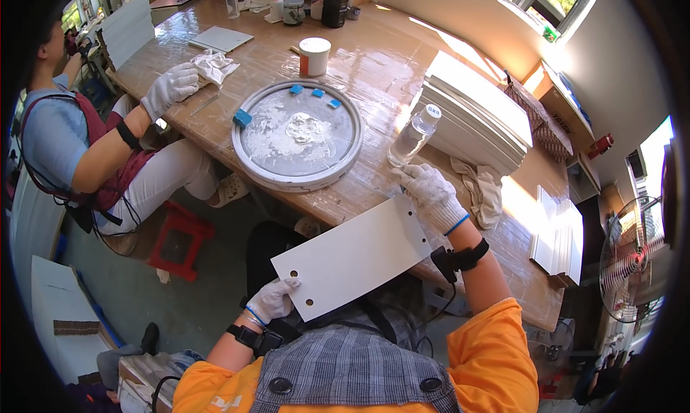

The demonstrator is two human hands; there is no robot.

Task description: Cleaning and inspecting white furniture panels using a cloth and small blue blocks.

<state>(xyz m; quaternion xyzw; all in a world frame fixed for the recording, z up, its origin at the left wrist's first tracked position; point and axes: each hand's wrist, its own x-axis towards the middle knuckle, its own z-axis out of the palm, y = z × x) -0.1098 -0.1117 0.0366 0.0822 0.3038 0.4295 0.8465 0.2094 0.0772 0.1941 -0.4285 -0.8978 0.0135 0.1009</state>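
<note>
I hold a white rectangular panel point(356, 255) with small round holes over my lap, tilted. My left hand point(272, 300), in a white glove, grips its near left corner. My right hand point(431, 194), also gloved, grips the far right end of the panel. A clear plastic bottle with a white cap point(412, 136) stands on the table just beyond that hand. In front of me on the wooden table point(388, 47) lies a round grey tray point(297, 134) with white paste and several small blue blocks on it.
A seated person at the left rests a gloved hand point(171, 88) near a crumpled cloth point(214, 66). A white cup point(314, 56) stands behind the tray. White panels are stacked point(478, 118) at the right, bottles at the far end, and a fan point(632, 258) stands at the right.
</note>
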